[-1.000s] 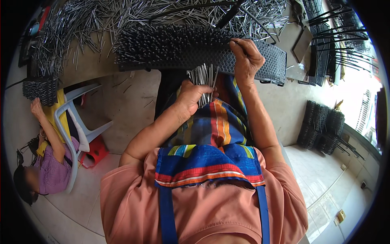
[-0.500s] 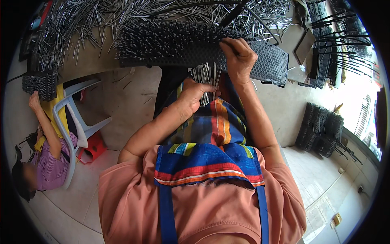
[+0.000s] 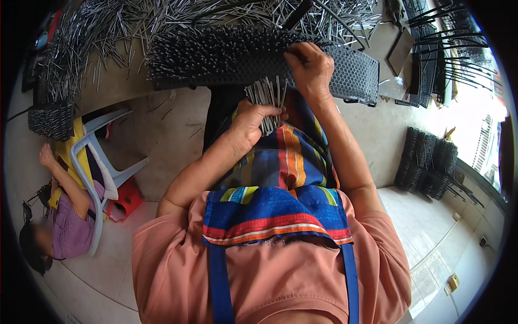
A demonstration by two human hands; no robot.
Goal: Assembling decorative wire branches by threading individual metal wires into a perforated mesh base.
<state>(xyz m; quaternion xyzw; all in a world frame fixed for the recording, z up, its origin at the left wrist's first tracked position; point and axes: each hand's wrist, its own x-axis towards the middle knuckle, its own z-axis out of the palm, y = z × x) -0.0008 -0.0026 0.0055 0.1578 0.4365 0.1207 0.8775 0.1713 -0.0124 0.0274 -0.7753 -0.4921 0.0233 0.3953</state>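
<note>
My left hand (image 3: 251, 120) is wrapped around a bundle of thin metal rods (image 3: 263, 90), held over my lap just in front of a long black perforated rack (image 3: 353, 73). The rods' tips fan out slightly above my thumb. Over the rack's near edge is my right hand (image 3: 314, 69), its fingers pinched together. Whatever lies between those fingertips is too small to make out. Many upright metal rods (image 3: 216, 54) fill the rack's left part and far side, while bare holes show on its right.
Loose metal rods (image 3: 216, 12) are heaped across the table behind the rack. To the left, a co-worker (image 3: 75, 216) sits on a grey plastic chair (image 3: 93, 183) by a smaller filled rack (image 3: 51, 120). Black bundled racks (image 3: 426, 162) stand on the floor at right.
My right hand has shifted slightly left and up along the rack. My left hand and its bundle moved a little left. The co-worker's hand has dropped away from the smaller rack.
</note>
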